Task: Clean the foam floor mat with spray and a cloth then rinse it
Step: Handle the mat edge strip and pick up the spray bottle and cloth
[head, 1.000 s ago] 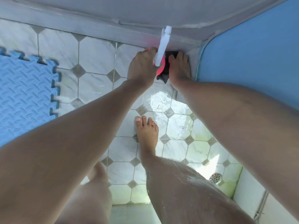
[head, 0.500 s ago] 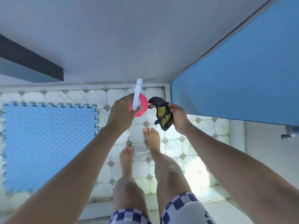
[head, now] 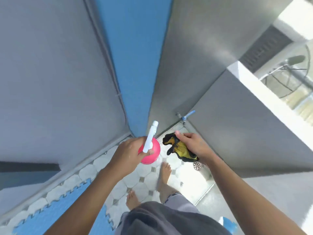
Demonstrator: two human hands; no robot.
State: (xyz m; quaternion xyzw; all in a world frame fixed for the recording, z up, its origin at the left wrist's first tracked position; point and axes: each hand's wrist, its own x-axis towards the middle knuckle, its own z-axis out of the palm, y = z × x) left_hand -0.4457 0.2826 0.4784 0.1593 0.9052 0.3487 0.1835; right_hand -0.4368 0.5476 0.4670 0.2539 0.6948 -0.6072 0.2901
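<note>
My left hand grips a pink spray bottle with a white nozzle, held up at chest height above the tiled floor. My right hand holds a crumpled black and yellow cloth just right of the bottle. The blue foam floor mat with jigsaw edges lies flat on the floor at the lower left, below and left of my left arm, partly hidden by it.
A blue-handled tap sticks out of the grey wall ahead. A round floor drain sits under my right hand. A blue upright panel stands in the corner. My bare feet rest on white tiles.
I have risen from a crouch to standing, lifting the spray bottle and the cloth off the floor corner. The view has turned right, so the mat now lies at the lower left.
</note>
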